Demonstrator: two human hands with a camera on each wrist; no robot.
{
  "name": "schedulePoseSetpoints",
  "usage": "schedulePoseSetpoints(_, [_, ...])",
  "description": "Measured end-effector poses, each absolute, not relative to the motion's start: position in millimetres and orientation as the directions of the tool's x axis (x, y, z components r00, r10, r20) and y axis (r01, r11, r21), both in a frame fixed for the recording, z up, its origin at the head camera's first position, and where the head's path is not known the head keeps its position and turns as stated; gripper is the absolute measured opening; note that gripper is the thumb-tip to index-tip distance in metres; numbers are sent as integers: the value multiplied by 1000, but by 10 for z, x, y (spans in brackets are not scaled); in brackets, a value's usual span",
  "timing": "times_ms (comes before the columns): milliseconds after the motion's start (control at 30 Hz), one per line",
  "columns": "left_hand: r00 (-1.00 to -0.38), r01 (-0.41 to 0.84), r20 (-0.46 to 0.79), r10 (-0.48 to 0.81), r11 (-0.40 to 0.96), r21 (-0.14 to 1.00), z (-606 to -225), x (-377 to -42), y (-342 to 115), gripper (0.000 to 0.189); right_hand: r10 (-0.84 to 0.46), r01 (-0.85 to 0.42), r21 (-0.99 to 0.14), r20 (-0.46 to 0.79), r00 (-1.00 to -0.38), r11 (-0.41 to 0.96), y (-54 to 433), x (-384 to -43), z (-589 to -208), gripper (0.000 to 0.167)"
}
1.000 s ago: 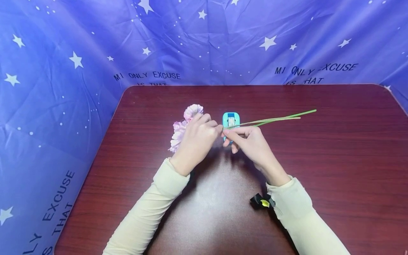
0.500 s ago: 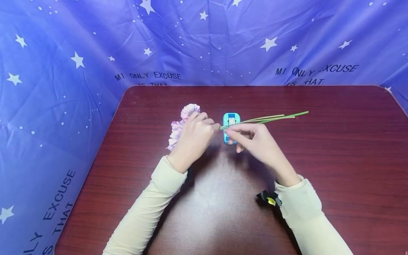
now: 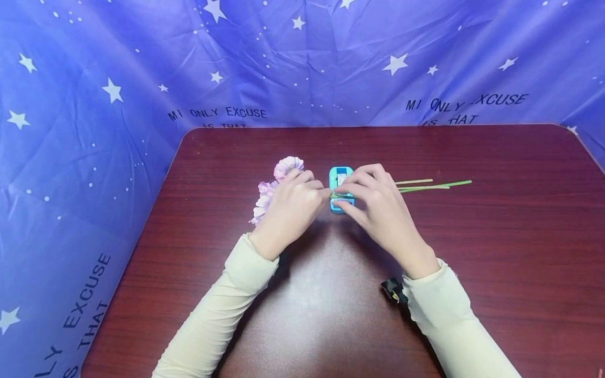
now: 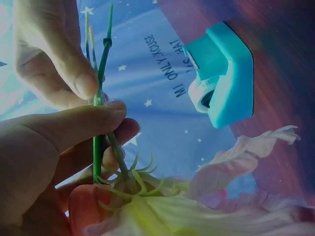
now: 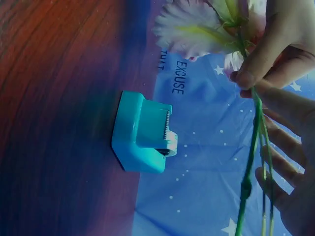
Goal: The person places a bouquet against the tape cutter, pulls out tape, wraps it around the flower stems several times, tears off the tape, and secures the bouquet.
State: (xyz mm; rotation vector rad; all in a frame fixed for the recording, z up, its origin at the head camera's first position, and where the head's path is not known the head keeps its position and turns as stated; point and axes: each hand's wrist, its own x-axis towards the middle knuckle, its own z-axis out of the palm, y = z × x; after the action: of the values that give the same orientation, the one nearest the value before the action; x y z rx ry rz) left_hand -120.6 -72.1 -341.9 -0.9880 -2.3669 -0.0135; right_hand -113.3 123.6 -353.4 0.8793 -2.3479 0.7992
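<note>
Pale pink artificial flowers (image 3: 287, 167) lie left of my left hand (image 3: 295, 210), partly hidden behind it. In the left wrist view that hand's thumb and fingers pinch the green stems (image 4: 102, 66) just below the blooms (image 4: 172, 214). My right hand (image 3: 383, 210) is right beside it. Its thumb and a finger close at the stems, where a shiny bit of clear tape (image 4: 98, 98) shows. In the right wrist view its other fingers (image 5: 285, 140) are spread behind the stems. The stems' free ends (image 3: 437, 186) point right.
A turquoise tape dispenser (image 3: 338, 174) with a roll and toothed cutter (image 5: 167, 124) stands on the dark red table (image 3: 496, 236), behind and partly under the right hand. A blue star-patterned cloth (image 3: 302, 63) hangs behind the table. A black strap (image 3: 392, 290) shows at the right cuff.
My right hand has turned over, its back now upward and its fingers above the stems. The stem ends have swung slightly toward me. The left hand keeps its pinch.
</note>
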Motion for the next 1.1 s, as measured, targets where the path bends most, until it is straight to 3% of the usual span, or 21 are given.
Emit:
schedulePoseSetpoints(200, [-559,666,503,659,718,-202,-3413,-1196,-716,20,-375,-701,-381,640,-670,602,1241,-1133,-3544,7])
schedulePoseSetpoints(600, [-530,660,526,665,713,-236,-3398,-1189,-703,20,-220,-534,-601,517,-827,595,1182,-1103,-3557,7])
schedulePoseSetpoints(1100, [-486,667,597,638,712,-219,-3369,-1195,-704,17,-130,-429,-721,433,-892,544,1132,-1094,-3556,10])
